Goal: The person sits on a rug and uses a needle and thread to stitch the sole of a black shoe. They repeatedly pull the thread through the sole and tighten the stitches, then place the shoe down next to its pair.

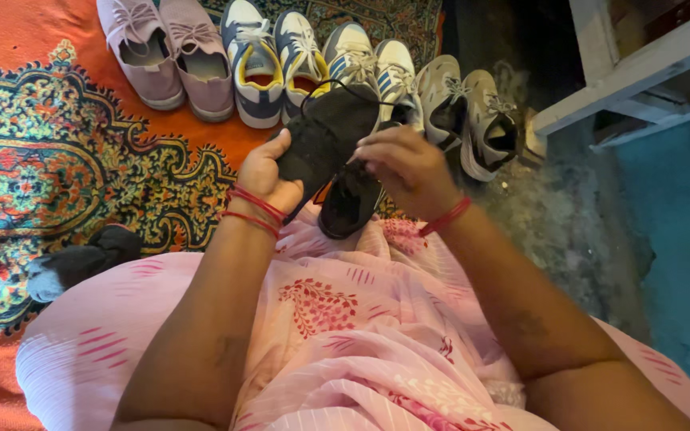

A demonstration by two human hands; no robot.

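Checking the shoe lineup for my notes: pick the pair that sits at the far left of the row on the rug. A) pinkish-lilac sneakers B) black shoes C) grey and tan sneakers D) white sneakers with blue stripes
A: the pinkish-lilac sneakers lie at the left end of the row, on the orange rug.

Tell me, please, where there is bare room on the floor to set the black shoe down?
The patterned carpet is bare between the pink shoes and the dark sock. Bare grey floor lies right of the beige shoes. The shoe row is packed; the left hand and right hand hold the black shoe.
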